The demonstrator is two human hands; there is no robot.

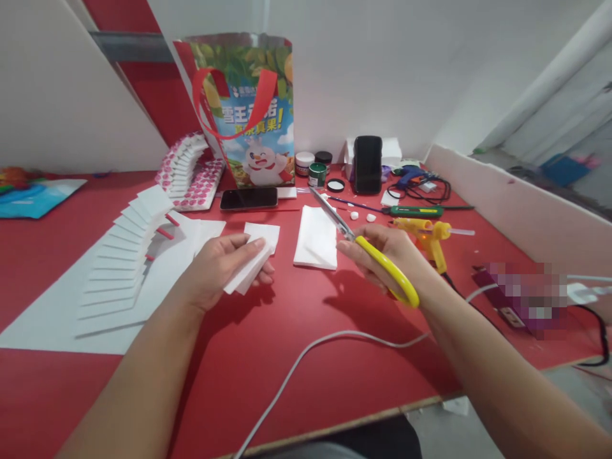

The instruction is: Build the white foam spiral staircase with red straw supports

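Left grip (pixel 222 264) pinches thin white paper pieces (pixel 248 271) above red surface (pixel 363 389); right grip (pixel 399 248) closes around yellow-handled metal scissors (pixel 378 257), near flat white rectangular paper stack (pixel 316 236).

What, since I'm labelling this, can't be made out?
- Head view: how many papers the left hand holds, its grip covering part.
- Head view: top of the purple box; pixelation blurs it.
- Head view: inside of the bag; its front hides it.
- Head view: end of the blue packet; left edge crops it.
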